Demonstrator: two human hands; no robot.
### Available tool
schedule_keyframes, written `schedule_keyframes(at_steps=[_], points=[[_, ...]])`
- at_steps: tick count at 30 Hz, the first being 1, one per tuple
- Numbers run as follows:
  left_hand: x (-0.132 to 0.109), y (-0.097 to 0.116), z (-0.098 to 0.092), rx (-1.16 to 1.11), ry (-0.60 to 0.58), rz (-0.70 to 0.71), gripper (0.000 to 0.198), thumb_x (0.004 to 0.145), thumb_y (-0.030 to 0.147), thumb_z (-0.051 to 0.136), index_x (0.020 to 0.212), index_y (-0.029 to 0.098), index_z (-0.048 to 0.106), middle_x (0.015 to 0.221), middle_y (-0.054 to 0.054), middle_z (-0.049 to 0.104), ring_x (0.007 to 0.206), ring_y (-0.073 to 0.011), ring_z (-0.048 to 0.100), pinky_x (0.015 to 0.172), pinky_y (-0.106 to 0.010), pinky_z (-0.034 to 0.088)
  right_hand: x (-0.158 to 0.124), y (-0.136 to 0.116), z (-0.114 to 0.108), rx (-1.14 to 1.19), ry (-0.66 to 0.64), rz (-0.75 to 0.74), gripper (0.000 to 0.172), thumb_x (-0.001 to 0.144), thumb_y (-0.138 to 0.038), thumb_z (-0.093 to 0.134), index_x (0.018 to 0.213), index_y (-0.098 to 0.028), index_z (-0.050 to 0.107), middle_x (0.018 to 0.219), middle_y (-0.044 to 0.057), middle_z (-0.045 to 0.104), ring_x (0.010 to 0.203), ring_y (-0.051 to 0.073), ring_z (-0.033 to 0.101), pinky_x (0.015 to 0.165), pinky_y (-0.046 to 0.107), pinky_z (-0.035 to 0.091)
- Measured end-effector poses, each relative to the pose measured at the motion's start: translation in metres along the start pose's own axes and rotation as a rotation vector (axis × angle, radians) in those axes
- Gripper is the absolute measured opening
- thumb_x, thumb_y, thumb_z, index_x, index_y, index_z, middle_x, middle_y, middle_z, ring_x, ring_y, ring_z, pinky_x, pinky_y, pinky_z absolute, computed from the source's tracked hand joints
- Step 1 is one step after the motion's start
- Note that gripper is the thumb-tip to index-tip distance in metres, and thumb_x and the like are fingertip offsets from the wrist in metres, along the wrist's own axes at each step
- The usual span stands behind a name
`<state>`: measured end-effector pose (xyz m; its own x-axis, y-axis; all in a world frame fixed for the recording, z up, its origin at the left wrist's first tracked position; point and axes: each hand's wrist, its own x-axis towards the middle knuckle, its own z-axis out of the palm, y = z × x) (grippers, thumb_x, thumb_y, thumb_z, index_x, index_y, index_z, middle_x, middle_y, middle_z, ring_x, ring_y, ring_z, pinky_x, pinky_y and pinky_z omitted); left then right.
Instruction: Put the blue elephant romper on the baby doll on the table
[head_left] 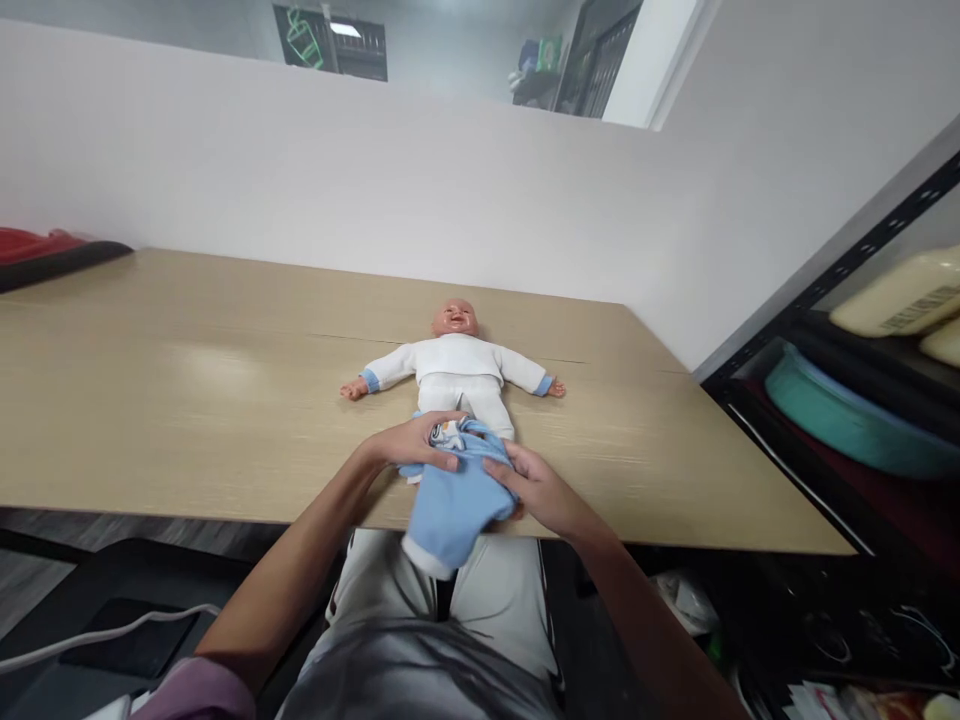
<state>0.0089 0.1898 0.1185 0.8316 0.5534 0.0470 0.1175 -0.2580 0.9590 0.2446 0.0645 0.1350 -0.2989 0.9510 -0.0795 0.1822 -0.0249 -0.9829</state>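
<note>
A baby doll (457, 355) lies on its back on the table, arms spread out, its head toward the wall. It wears a white top with blue cuffs and white trousers (487, 400). Over its lower legs is a light blue baby garment (454, 505) with white trim and a printed patch, hanging past the table's front edge. My left hand (416, 440) grips the garment's upper left side by the print. On the right side, my right hand (536, 485) pinches the bunched fabric. The doll's feet are mostly hidden by the cloth and my hands.
The wooden table (225, 400) meets a white wall (375, 180) at its far side. A red item (37, 243) lies at the far left. To the right stands a black shelf with a teal basin (855, 415) and cream-coloured packages (900, 295).
</note>
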Motion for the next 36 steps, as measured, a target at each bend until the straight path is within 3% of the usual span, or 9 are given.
schedule_keyframes(at_steps=[2,5,9,12,18,21,28,32,36], points=[[0.000,0.003,-0.001,-0.028,-0.088,0.028,0.071,0.063,0.059,0.097,0.117,0.017,0.075,0.113,-0.009,0.077,0.105,-0.0296,0.073,0.094,-0.038,0.058,-0.003,-0.008,-0.003,-0.142,-0.133,0.047,0.043,0.096,-0.059,0.073,0.125,-0.027,0.077,0.114,0.005,0.080,0.104,0.029,0.074,0.093,0.043,0.061],[-0.001,0.009,0.002,-0.054,-0.118,0.003,0.048,0.072,0.050,0.094,0.102,0.018,0.075,0.100,-0.005,0.077,0.095,-0.0245,0.073,0.089,-0.034,0.058,-0.008,-0.014,-0.002,-0.219,-0.243,0.030,0.051,0.084,-0.053,0.088,0.127,-0.028,0.078,0.118,0.005,0.081,0.106,0.032,0.075,0.095,0.047,0.062],[-0.002,0.011,0.011,-0.036,0.032,-0.012,0.044,0.088,0.051,0.081,0.117,0.020,0.070,0.114,-0.006,0.075,0.110,-0.0251,0.070,0.098,-0.035,0.056,-0.012,-0.005,0.012,-0.058,0.042,0.008,0.055,0.094,-0.057,0.078,0.140,-0.028,0.071,0.137,0.006,0.076,0.126,0.032,0.070,0.110,0.049,0.057],[-0.002,0.007,0.015,-0.060,0.056,-0.038,0.053,0.093,0.053,0.074,0.135,0.022,0.064,0.131,-0.010,0.071,0.125,-0.0284,0.065,0.108,-0.040,0.052,-0.012,0.005,0.027,0.061,0.208,0.011,0.054,0.099,-0.059,0.070,0.143,-0.028,0.066,0.145,0.007,0.071,0.135,0.029,0.065,0.117,0.046,0.051],[-0.002,-0.007,0.009,-0.111,0.080,-0.083,0.094,0.074,0.068,0.086,0.149,0.019,0.057,0.154,-0.017,0.059,0.144,-0.0374,0.054,0.122,-0.048,0.042,0.001,0.014,0.037,0.347,0.357,0.116,0.059,0.087,-0.061,0.079,0.132,-0.024,0.069,0.127,0.007,0.079,0.120,0.030,0.072,0.102,0.042,0.060],[0.000,-0.006,0.007,-0.147,0.002,-0.014,0.098,0.060,0.061,0.098,0.141,0.018,0.062,0.139,-0.014,0.069,0.127,-0.0351,0.065,0.112,-0.047,0.050,0.005,0.012,0.034,0.413,0.305,0.176,0.063,0.083,-0.062,0.083,0.132,-0.025,0.071,0.123,0.006,0.080,0.117,0.028,0.073,0.100,0.039,0.059],[0.006,0.004,0.012,-0.104,-0.055,0.041,0.043,0.086,0.051,0.083,0.109,0.016,0.072,0.104,-0.007,0.075,0.096,-0.0222,0.070,0.092,-0.034,0.055,-0.016,0.007,0.030,0.156,0.061,0.116,0.053,0.088,-0.063,0.080,0.119,-0.021,0.075,0.114,0.006,0.080,0.106,0.028,0.074,0.095,0.039,0.059],[0.007,0.012,0.015,-0.043,-0.070,0.016,0.038,0.087,0.050,0.082,0.101,0.017,0.073,0.095,-0.003,0.073,0.087,-0.0191,0.066,0.083,-0.029,0.052,-0.026,0.020,0.046,0.051,0.297,0.023,0.043,0.094,-0.043,0.071,0.132,-0.023,0.067,0.120,0.008,0.076,0.112,0.028,0.071,0.101,0.042,0.057],[0.005,0.024,0.019,0.080,-0.132,-0.030,0.041,0.088,0.057,0.079,0.091,0.017,0.071,0.085,-0.001,0.068,0.078,-0.0163,0.060,0.072,-0.027,0.047,-0.035,0.035,0.065,-0.327,0.700,-0.104,0.028,0.085,-0.028,0.064,0.112,-0.020,0.068,0.114,0.010,0.067,0.107,0.030,0.066,0.098,0.045,0.055]])
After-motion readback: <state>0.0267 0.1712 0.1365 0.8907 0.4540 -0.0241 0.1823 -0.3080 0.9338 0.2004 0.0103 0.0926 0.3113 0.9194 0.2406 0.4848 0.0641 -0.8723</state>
